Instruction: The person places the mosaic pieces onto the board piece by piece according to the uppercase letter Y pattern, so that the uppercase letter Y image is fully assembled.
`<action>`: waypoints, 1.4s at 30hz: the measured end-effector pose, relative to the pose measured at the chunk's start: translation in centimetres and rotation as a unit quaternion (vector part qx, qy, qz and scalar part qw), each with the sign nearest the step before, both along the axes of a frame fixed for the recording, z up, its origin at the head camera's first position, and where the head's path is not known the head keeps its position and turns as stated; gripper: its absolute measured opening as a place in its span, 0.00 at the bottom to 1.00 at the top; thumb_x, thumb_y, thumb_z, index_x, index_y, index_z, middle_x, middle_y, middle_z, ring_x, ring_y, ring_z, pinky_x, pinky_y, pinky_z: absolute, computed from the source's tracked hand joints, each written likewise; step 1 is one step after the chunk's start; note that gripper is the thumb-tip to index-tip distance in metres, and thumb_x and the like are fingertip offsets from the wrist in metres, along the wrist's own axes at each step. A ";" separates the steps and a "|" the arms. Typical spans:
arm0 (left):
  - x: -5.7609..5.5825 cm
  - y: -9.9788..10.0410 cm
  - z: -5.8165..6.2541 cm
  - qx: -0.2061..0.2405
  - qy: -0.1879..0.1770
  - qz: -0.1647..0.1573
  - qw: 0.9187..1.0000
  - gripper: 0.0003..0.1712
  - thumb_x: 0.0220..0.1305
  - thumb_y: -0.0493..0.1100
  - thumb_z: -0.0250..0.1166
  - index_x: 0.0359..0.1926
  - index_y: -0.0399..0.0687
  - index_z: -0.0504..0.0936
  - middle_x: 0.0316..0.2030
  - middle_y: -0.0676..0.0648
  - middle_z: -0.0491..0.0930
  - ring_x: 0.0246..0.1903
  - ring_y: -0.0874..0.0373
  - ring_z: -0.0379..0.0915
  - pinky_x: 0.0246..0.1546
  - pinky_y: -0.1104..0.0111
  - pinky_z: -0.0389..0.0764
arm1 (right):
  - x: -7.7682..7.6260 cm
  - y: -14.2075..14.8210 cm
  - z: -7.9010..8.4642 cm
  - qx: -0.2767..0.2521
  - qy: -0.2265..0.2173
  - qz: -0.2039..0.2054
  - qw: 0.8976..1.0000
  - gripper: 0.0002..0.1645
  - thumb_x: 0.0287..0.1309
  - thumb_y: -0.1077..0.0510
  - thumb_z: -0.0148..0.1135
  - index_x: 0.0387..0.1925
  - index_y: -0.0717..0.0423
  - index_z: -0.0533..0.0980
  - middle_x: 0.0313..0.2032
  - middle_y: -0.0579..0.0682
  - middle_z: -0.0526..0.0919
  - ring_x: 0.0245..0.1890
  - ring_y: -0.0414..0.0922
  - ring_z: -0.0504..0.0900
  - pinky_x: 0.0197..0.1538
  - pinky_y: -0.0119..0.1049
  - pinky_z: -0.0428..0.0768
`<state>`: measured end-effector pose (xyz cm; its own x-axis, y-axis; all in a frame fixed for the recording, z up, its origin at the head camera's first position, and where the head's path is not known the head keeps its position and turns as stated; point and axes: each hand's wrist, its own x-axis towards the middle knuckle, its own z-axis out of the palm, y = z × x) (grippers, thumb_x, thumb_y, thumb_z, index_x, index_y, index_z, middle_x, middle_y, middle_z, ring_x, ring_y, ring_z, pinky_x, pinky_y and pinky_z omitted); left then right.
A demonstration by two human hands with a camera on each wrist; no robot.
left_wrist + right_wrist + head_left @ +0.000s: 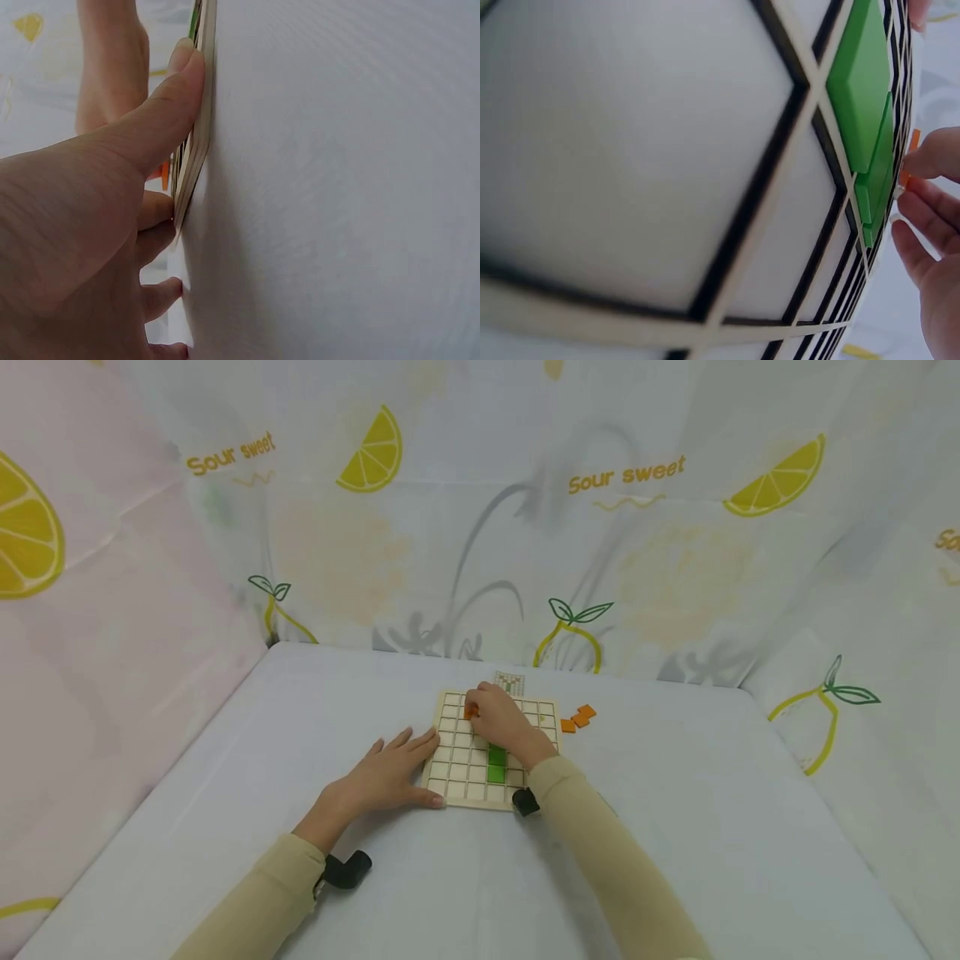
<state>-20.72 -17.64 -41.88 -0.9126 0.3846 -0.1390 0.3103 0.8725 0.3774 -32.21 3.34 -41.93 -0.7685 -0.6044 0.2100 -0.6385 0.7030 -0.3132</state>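
A square wooden grid board [480, 804] lies on the white table, its pale cells split by thin raised strips. Toward its far left part, my right hand [498, 718] pinches an orange tile [468, 712] between thumb and fingers. The right wrist view shows that tile [915, 142] on edge, close over the grid. Green tiles [497, 763] sit in a column of cells below this hand, partly hidden by it. With fingers spread, my left hand [386, 777] rests at the board's left side. Its thumb [180, 82] lies on the near corner of the rim.
Several loose orange tiles [587, 711] lie just right of the board. A small card with a printed grid pattern [510, 682] is behind it, near the back cloth [337, 560] with lemon prints. Black wrist cameras [348, 870] hang below both sleeves.
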 end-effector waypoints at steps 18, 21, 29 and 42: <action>-0.3 -0.2 0.1 0.005 0.005 -0.003 1.000 0.61 0.53 0.73 0.67 0.79 0.51 0.52 0.79 0.50 0.49 0.78 0.38 0.40 0.71 0.32 0.45 | -0.5 -0.4 0.3 0.002 -0.017 -0.012 1.000 0.12 0.63 0.68 0.59 0.41 0.57 0.86 0.41 0.52 0.84 0.44 0.47 0.82 0.50 0.38 0.82; -0.3 -0.2 0.1 0.007 0.005 -0.004 1.000 0.62 0.52 0.73 0.67 0.79 0.51 0.52 0.79 0.50 0.49 0.78 0.38 0.40 0.71 0.32 0.45 | -0.5 -0.3 0.3 0.001 -0.013 -0.001 1.000 0.13 0.63 0.68 0.59 0.44 0.58 0.87 0.42 0.53 0.86 0.45 0.47 0.83 0.51 0.38 0.82; -0.1 -0.3 0.1 0.008 0.000 -0.003 1.000 0.62 0.53 0.73 0.67 0.79 0.50 0.52 0.79 0.49 0.49 0.78 0.37 0.40 0.70 0.31 0.45 | 0.0 -0.2 0.4 0.007 0.001 0.017 1.000 0.15 0.64 0.68 0.59 0.47 0.58 0.86 0.41 0.53 0.86 0.42 0.47 0.83 0.49 0.37 0.83; -0.1 -0.1 -0.1 0.006 0.001 -0.004 1.000 0.62 0.53 0.73 0.66 0.79 0.51 0.51 0.79 0.50 0.49 0.78 0.37 0.40 0.71 0.32 0.45 | 0.5 0.2 0.5 0.021 0.000 0.026 0.999 0.19 0.63 0.72 0.54 0.50 0.61 0.84 0.45 0.56 0.85 0.46 0.49 0.83 0.52 0.38 0.83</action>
<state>-20.79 -17.78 -42.01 -0.9098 0.3934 -0.1321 0.3180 0.8654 0.3872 -31.71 3.49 -41.46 -0.7351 -0.6523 0.1845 -0.6753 0.6808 -0.2838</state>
